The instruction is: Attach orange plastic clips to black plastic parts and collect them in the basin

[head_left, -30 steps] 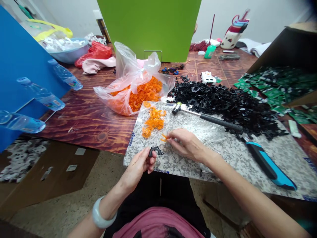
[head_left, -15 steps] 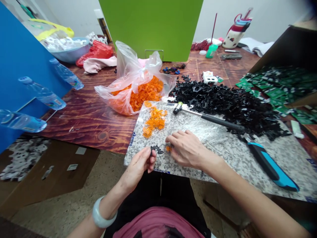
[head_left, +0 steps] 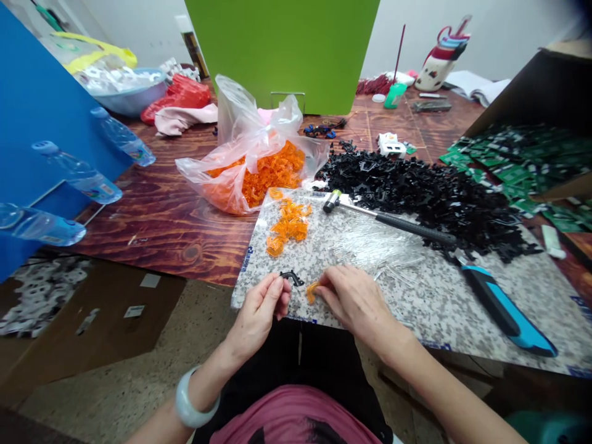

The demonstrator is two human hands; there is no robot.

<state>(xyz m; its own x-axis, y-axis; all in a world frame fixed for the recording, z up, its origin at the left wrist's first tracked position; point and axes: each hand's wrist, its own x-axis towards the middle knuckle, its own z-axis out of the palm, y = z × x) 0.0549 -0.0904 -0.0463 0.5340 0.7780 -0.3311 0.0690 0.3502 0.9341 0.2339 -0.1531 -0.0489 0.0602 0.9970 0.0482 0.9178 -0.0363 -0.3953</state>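
Observation:
Between thumb and fingers, my left hand (head_left: 264,302) pinches a small curved black plastic part (head_left: 292,278) over the front edge of the speckled board (head_left: 319,246). Just right of it, my right hand (head_left: 354,299) has its fingertips closed on a small orange translucent plastic part (head_left: 311,292). The two parts are close but apart. Beyond my hands lies a small heap of orange parts (head_left: 292,223). A bunch of thin clear strips (head_left: 379,240) is spread past my right hand.
A hammer (head_left: 393,223) lies across the board before a large pile of black parts (head_left: 416,185). A blue-handled tool (head_left: 509,311) rests at the right. Behind the board stands a plastic bag (head_left: 231,185) of orange parts. Green circuit boards (head_left: 499,160) spill from a box at right.
My right hand has drawn back toward me, and the orange part in its fingertips now shows more fully. My left hand stays nearly in place, the black part slightly turned.

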